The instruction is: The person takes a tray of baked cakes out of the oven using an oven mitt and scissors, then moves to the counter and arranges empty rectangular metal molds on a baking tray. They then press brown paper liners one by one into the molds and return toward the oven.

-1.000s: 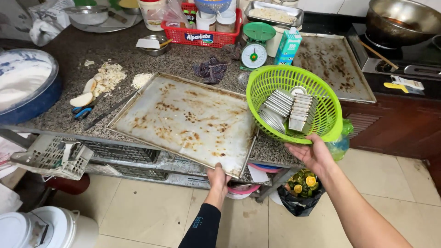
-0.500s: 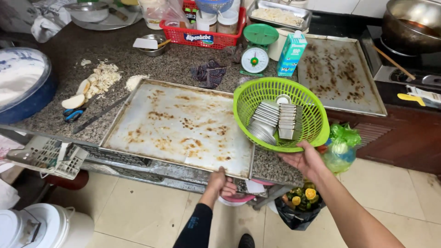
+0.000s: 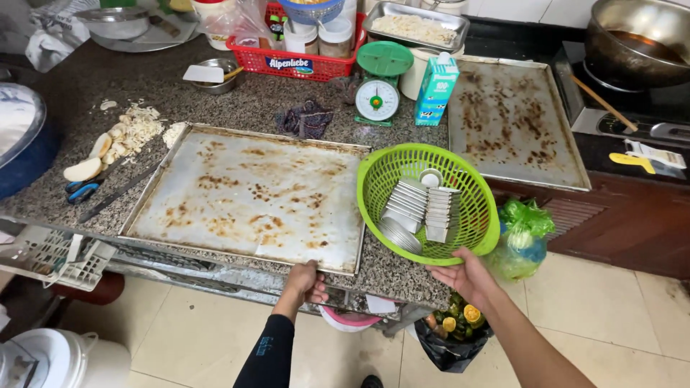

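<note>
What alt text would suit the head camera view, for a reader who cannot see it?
A person's left hand grips the near edge of a large stained rectangular metal baking tray on a speckled granite counter, while the right hand holds a round green plastic basket of stacked small metal moulds.

The left hand (image 3: 305,279) grips the near edge of a stained baking tray (image 3: 251,197) lying on the table (image 3: 65,122). The right hand (image 3: 463,276) holds a green basket (image 3: 474,208) of stacked metal moulds (image 3: 424,212) at the table's edge.
</note>
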